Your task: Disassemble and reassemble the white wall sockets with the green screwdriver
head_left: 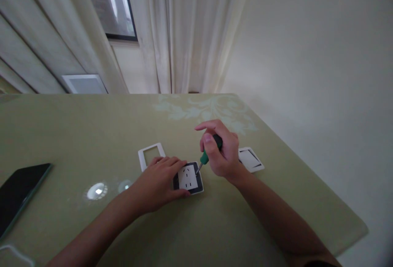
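Note:
A wall socket (188, 177) with a white face and a dark surround lies on the table, slots facing up. My left hand (162, 181) grips it from the left, fingers along its far edge and thumb at its near edge. In my right hand (220, 148) is a screwdriver (204, 158) with a green and black handle, its fingers wrapped round it and the index finger stretched out. The screwdriver slants down, its tip at the right part of the socket's dark surround. Whether the tip sits in a screw is too small to tell.
A white frame (141, 159) lies beyond my left hand, partly covered by it. Right of my right hand is a white plate (251, 160) with dark lines. A dark flat device (21, 189) and a white cable (18, 254) are at the left. A wall borders the table's right side.

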Demonstrator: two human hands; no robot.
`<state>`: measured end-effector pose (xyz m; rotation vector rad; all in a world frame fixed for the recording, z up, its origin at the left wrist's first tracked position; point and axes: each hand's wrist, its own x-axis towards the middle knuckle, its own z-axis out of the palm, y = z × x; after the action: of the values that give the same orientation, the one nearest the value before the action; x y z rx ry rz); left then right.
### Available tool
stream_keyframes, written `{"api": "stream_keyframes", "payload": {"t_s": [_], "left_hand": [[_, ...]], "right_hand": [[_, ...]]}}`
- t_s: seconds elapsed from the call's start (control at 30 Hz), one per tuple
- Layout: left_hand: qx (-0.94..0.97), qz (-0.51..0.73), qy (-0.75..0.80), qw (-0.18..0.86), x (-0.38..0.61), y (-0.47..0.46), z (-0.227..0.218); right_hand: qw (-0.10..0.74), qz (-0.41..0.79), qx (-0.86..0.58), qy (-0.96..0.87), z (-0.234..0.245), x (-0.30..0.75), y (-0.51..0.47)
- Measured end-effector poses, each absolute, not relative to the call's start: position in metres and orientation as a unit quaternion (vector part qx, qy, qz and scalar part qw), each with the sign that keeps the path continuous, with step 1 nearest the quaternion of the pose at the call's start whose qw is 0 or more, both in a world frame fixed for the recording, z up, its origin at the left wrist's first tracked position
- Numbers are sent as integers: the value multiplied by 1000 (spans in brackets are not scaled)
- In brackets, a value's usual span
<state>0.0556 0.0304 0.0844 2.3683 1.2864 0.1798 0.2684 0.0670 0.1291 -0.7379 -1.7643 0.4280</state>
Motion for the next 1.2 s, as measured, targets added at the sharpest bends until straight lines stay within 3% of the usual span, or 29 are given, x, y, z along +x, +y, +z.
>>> {"api": "stream_keyframes", "payload": {"t_s": [0.23, 0.43, 0.67, 0.9, 1.0, 1.2], "left_hand": [[867, 87, 451, 191, 57, 26, 78], [868, 78, 455, 184, 57, 25, 78], [865, 73, 459, 191, 56, 25, 79], [869, 85, 453, 180, 58, 23, 80], [871, 91, 451, 171, 59, 22, 81], [871, 88, 460, 149, 61, 20, 78]], "right_hand": [[538, 160, -280, -779, 132, 270, 56], [579, 100, -262, -765, 135, 271, 53], [571, 159, -279, -755, 130, 268, 58], [541, 130, -282, -782, 132, 274, 64], [497, 108, -279, -815, 140, 282, 70], [309, 10, -280, -909, 170, 299, 65]]}}
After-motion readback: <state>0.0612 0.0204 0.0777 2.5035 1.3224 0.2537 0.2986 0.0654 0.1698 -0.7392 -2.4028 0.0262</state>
